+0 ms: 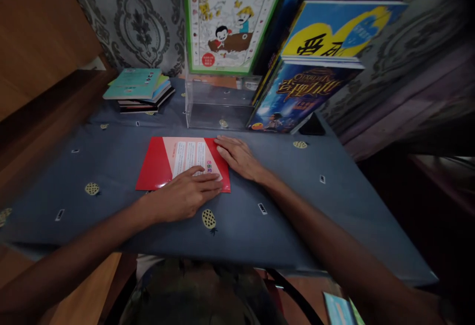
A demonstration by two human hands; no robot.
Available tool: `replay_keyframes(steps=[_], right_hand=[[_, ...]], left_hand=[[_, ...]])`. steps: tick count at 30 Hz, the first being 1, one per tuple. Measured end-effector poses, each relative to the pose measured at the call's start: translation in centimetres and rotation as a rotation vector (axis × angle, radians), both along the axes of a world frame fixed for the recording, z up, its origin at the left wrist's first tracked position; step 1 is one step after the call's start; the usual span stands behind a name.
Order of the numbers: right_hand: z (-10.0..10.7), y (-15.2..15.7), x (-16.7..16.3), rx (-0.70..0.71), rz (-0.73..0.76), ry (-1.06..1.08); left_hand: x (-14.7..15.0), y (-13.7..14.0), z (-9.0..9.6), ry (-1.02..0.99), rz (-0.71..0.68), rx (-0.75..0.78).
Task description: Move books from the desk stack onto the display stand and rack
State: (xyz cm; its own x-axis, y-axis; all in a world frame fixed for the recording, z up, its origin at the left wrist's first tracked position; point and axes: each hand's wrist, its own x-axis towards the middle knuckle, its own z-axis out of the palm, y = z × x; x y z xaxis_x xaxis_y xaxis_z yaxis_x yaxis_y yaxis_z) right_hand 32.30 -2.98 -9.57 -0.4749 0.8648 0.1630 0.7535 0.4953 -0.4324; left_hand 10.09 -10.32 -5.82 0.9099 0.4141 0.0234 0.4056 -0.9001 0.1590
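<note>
A red book [153, 164] with a pink panel of printed text lies flat on the table in front of me. My left hand [189, 191] rests over its near edge, palm down, fingers stretched out across the cover. At the book's far right corner, my right hand [237, 156] lies with its fingers extended and its fingertips touching the edge. Neither hand is wrapped round anything. Part of the book's near edge is hidden under my left hand.
A stack of thin books [133, 85] sits at the back left. Behind the red book stands a clear acrylic rack [218, 112], with a green-bordered book [226, 28] upright above it. A blue book [297, 95] leans at its right. Pineapple-print cloth [297, 181] covers the table.
</note>
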Motion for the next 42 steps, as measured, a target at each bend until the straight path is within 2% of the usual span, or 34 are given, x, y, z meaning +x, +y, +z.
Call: replay_keyframes(steps=[5,10,15,18,22,28,32,39,42], right_hand=[[0.0,0.2,0.1,0.002,0.004,-0.002],[-0.2,0.1,0.1,0.029,0.018,0.035],[0.2,-0.6,-0.4,0.108,0.000,0.061],[0.6,-1.2,-0.8,0.135,-0.010,0.061],[1.1,-2.1,-1.3,0.116,-0.013,0.104],[1.2,-3.5,-2.4,0.070,0.077,0.233],[1.1,-3.7,-2.7,0.064,0.106,0.274],[1.1,-3.4,-2.4,0.063,0.098,0.261],[0.7,-3.3,-2.3,0.089,0.102,0.267]], left_hand=[[2.2,0.1,-0.3,0.036,-0.025,0.063],[2.1,-0.9,-0.8,0.027,0.027,0.147],[1.2,-2.3,-0.1,0.061,0.059,0.240],[-0.3,-3.1,0.2,0.037,0.115,0.298],[-4.0,-3.7,0.1,-0.024,0.219,0.330],[-9.2,-3.2,0.1,-0.119,0.361,0.166],[-10.7,-0.3,-0.6,-0.187,0.438,0.078],[-10.1,10.5,-2.0,-0.030,0.671,0.054],[-9.3,13.3,-2.4,-0.008,0.726,0.030]])
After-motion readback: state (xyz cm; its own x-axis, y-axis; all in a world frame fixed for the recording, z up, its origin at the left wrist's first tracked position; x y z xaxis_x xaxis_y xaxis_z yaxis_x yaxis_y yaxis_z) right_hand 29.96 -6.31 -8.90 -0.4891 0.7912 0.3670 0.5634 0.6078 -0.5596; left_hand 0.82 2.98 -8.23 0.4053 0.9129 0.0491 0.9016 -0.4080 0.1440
